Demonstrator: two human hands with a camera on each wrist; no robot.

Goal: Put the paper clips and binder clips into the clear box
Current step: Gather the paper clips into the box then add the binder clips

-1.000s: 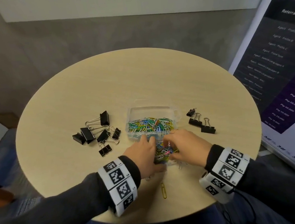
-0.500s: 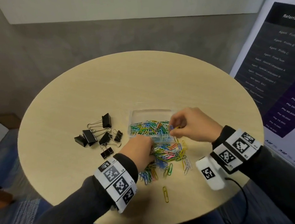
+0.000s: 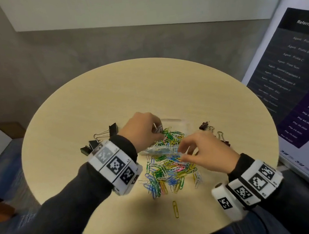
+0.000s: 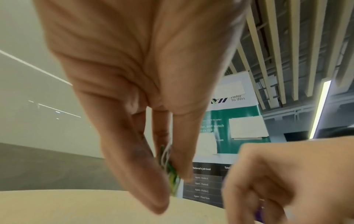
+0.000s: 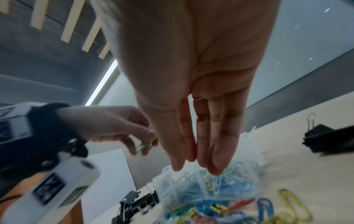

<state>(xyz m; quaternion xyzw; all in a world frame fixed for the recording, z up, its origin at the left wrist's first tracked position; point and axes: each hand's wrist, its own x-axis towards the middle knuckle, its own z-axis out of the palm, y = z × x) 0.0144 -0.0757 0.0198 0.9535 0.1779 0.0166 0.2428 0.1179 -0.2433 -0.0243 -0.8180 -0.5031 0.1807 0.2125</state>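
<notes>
The clear box (image 3: 182, 121) stands mid-table, partly filled with coloured paper clips (image 3: 171, 137). Above its left end my left hand (image 3: 157, 134) pinches a small bunch of green and white clips (image 4: 168, 166). More loose paper clips (image 3: 168, 173) lie piled in front of the box, with one yellow clip (image 3: 175, 209) nearer me. My right hand (image 3: 183, 152) hovers at the box's front wall (image 3: 161, 151), and its straight fingers (image 5: 214, 151) point down and hold nothing. Black binder clips lie left (image 3: 102, 138) and right (image 3: 218, 134) of the box.
Everything sits on a round light-wood table (image 3: 146, 88); its near edge runs just past the single yellow clip. A printed banner (image 3: 301, 79) stands close by the table's right side. Grey floor lies behind.
My left hand rose from the pile with clips and moved over the box. My right hand came back from over the box to its front wall, fingers now straight.
</notes>
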